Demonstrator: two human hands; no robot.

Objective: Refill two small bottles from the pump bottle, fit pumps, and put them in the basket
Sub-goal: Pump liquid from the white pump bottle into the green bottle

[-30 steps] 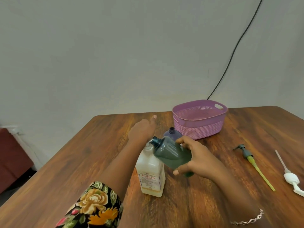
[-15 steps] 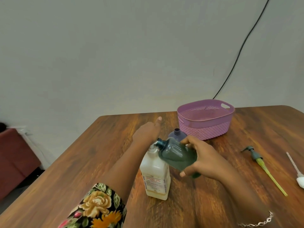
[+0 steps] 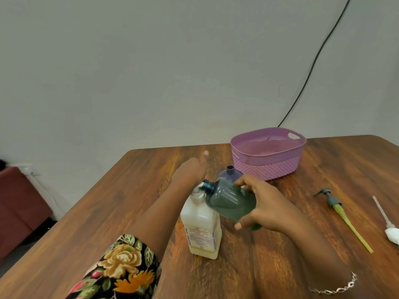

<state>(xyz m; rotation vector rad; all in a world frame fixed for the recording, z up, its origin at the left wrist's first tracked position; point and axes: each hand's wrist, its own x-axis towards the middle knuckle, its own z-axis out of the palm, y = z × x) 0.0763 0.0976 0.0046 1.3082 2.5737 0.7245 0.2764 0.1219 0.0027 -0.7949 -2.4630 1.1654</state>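
A small teal bottle [image 3: 231, 201] is held tilted above a wooden table [image 3: 129, 201], its open neck at the spout of a white pump bottle [image 3: 200, 225] standing near the middle. The right hand [image 3: 265, 206] grips the teal bottle, fingers and thumb curled round its body. The left hand [image 3: 190, 173] rests on the pump head, one fingertip raised; whether it grips cannot be told. Just behind stands an open purple bottle [image 3: 230, 174], then a pink basket [image 3: 267, 165]. At the right lie a green pump [image 3: 332, 201] and a white pump [image 3: 391, 233].
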